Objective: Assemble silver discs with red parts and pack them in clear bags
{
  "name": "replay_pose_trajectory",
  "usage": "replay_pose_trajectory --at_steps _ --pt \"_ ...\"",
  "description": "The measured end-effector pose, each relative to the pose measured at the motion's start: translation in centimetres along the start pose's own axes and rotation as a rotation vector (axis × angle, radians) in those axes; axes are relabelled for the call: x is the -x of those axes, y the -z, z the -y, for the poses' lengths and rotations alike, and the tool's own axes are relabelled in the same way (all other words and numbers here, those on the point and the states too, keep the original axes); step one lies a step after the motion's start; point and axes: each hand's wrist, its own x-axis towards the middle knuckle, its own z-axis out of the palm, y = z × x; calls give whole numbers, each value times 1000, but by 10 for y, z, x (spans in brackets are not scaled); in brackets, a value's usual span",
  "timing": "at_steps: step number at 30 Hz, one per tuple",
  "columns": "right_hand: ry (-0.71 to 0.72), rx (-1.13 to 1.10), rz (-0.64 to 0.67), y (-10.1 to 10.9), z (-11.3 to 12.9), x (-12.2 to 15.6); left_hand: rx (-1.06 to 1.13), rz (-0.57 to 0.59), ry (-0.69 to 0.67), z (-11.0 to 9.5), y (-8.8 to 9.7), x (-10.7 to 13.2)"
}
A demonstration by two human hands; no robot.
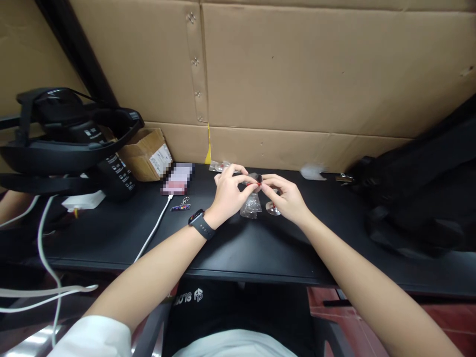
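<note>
My left hand (235,191), with a dark watch (201,223) on its wrist, pinches a small round dark piece with a red part (256,179) between thumb and fingers. From the other side, my right hand (284,197) closes its thumb and fingertips on the same piece at its red part. Its exact kind is too small to make out, and the fingers cover some of it. Under the hands lies a crumpled clear plastic bag (251,207) on the black table. A shiny round disc (272,208) rests beside it, partly hidden by my right hand.
Left of the hands are a charging phone (178,178), a keychain (181,206), a small cardboard box (145,156) and a black headset (59,153). Clear wrapping (312,171) lies at the back. A black bag (420,198) stands right, before a cardboard wall (316,74).
</note>
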Motion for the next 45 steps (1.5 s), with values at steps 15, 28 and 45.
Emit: replay_pose_trajectory --at_steps 15,28,45 --pt "-68 -68 -42 -2 -2 2 -32 52 -58 1 0 1" --pt "-195 -217 -32 1 -6 2 -69 61 -72 1 -2 3" --pt "9 102 -5 0 1 -1 -13 74 -13 -6 1 4"
